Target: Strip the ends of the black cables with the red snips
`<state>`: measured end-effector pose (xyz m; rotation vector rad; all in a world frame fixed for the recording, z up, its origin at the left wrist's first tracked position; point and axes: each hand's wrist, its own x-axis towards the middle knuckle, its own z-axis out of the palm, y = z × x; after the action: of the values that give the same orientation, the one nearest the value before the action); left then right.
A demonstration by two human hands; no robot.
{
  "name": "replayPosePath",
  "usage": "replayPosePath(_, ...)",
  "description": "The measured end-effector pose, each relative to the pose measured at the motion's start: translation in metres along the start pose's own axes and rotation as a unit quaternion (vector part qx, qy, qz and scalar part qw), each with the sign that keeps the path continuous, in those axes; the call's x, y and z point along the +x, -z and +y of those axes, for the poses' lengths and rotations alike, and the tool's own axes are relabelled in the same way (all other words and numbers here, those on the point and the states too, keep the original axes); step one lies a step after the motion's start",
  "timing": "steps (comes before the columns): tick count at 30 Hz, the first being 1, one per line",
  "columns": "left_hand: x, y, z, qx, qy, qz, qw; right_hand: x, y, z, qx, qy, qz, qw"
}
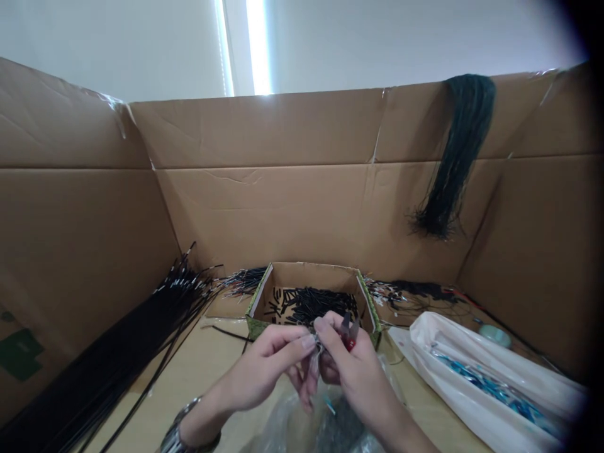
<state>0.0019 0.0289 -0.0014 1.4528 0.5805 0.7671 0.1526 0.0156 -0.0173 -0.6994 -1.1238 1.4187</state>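
Observation:
Both hands meet in front of the small open box. My left hand (278,358) is closed, thumb and fingers pinching the gathered top of a clear plastic bag (278,434). Beside it, my right hand (352,358) pinches the same gathered plastic between thumb and forefinger. A pair of small red-handled cutters (350,332) also sits in my right hand, its dark jaws pointing up past the fingers. The bag hangs below the hands, with something dark inside. A short light-blue piece (330,406) shows near the bag. What exactly lies between my fingertips is too small to make out.
The green-edged box (311,275) holds short black tubes. Long black cables (123,352) lie along the left. At right are a white bag (472,352) with blue bits and a roll of tape (494,336). Dark strands (460,145) hang over the cardboard wall (264,207).

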Motion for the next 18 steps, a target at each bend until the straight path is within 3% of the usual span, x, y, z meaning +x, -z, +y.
replayPosePath(4, 0.006, -0.015, -0.018, -0.095, -0.083, 0.063, 0.99, -0.003, -0.006, 0.009, -0.004, 0.052, 0.041, 0.998)
replayPosePath(7, 0.01, -0.017, -0.027, -0.115, -0.106, 0.079, 0.985, -0.001, -0.005, 0.013, 0.002, 0.058, 0.066, 0.996)
replayPosePath(12, 0.011, 0.001, -0.018, -0.031, -0.055, 0.019, 0.998, 0.004, -0.002, 0.012, 0.004, 0.022, 0.022, 0.999)
replayPosePath(15, 0.01, 0.009, -0.008, 0.018, -0.031, 0.005, 0.999, 0.005, -0.006, 0.01, 0.007, 0.008, 0.031, 0.999)
replayPosePath(18, 0.009, 0.017, -0.004, 0.0, -0.021, -0.013, 1.0, 0.007, -0.014, 0.007, 0.008, -0.001, 0.045, 0.999)
